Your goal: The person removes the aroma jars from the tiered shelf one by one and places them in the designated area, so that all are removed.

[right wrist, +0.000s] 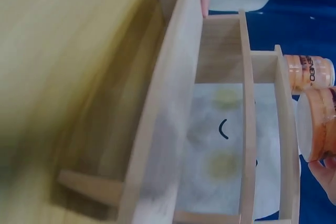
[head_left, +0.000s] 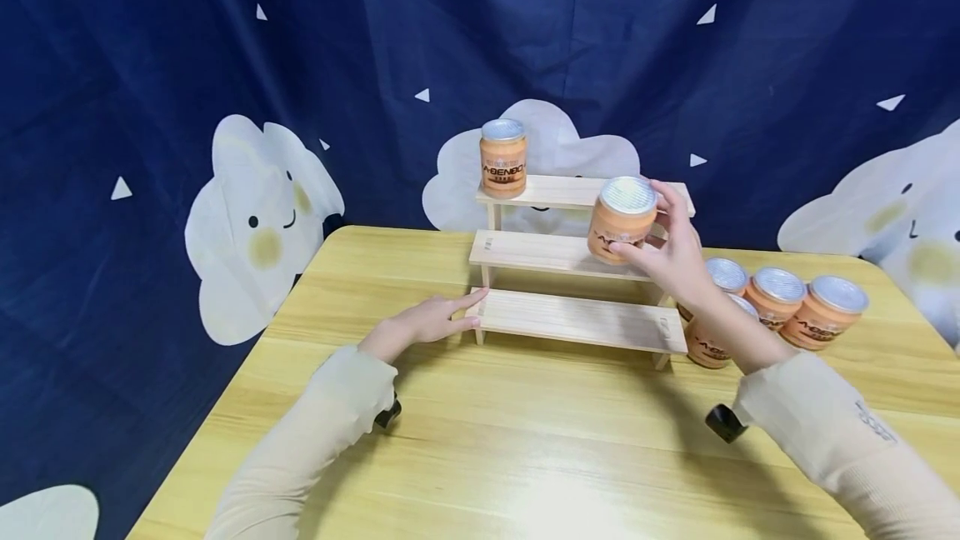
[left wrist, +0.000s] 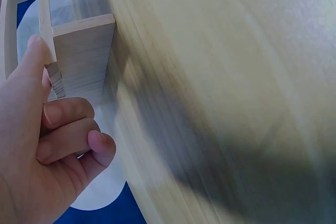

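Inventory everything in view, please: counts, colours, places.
Wood-grain table: 1, yellow, foreground
Three-tier wooden rack: 1, pale, on the table
Shelved jar: 1, orange with silver lid, rack's top left
Held jar: 1, same colours, raised near rack's upper right
Clustered jars: 4 visible, same colours, right of the rack
Curtain: 1, navy with white cloud print, background
Wrist devices: 2, black, at the wrists
Sleeves: 2, cream, both arms
Left hand: 1, touching rack's lowest left end
Right hand: 1, gripping the held jar
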`<state>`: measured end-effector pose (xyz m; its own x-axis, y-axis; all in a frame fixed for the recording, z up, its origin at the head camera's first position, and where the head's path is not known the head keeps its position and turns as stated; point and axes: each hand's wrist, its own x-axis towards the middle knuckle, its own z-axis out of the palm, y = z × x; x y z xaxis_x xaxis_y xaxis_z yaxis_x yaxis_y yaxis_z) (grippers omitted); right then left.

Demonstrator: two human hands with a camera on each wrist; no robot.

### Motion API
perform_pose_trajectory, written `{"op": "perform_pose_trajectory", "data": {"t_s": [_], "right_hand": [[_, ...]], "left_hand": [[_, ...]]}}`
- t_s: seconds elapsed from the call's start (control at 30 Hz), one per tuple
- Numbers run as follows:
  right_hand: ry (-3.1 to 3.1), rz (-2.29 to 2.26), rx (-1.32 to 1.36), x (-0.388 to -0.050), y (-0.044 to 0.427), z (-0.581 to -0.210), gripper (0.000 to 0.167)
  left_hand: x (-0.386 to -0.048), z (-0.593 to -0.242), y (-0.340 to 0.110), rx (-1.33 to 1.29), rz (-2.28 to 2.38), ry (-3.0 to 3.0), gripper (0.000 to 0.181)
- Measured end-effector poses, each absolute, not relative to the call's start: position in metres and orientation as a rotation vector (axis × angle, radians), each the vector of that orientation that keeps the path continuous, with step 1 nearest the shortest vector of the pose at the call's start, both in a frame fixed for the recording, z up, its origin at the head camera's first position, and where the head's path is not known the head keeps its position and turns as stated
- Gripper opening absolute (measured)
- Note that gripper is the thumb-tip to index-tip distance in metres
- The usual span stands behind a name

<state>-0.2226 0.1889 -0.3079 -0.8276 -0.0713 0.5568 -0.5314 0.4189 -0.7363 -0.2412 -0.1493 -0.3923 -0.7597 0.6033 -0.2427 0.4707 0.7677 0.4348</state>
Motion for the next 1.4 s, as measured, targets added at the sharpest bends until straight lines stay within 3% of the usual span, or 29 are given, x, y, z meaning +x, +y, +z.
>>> {"op": "perform_pose_trajectory", "data": {"t_s": [0.4,0.7,1.0,1.17,1.4], "right_hand": [[-2.176,1.402,0.467,-0.175,0.234,-0.317,0.093],[-2.164,1.308,0.287,-0.154,0.28,-0.332,0.091],[-1.878,1.63,0.25,-0.138,0.319,-0.348,0.084],[-2.083,1.368,0.088,-0.13,0.335,-0.351,0.09],[-2.21,1.208,0.087,-0.124,0.351,-0.364,0.088]], "left_hand": [[-0.242,-0.393,-0.148,0.804,0.468,2.611,0.06],[-0.242,-0.395,-0.147,0.81,0.479,2.609,0.06],[-0.242,-0.395,-0.146,0.795,0.487,2.609,0.059],[-0.242,-0.395,-0.148,0.789,0.485,2.618,0.059],[-0.241,-0.395,-0.149,0.783,0.497,2.627,0.058]]}}
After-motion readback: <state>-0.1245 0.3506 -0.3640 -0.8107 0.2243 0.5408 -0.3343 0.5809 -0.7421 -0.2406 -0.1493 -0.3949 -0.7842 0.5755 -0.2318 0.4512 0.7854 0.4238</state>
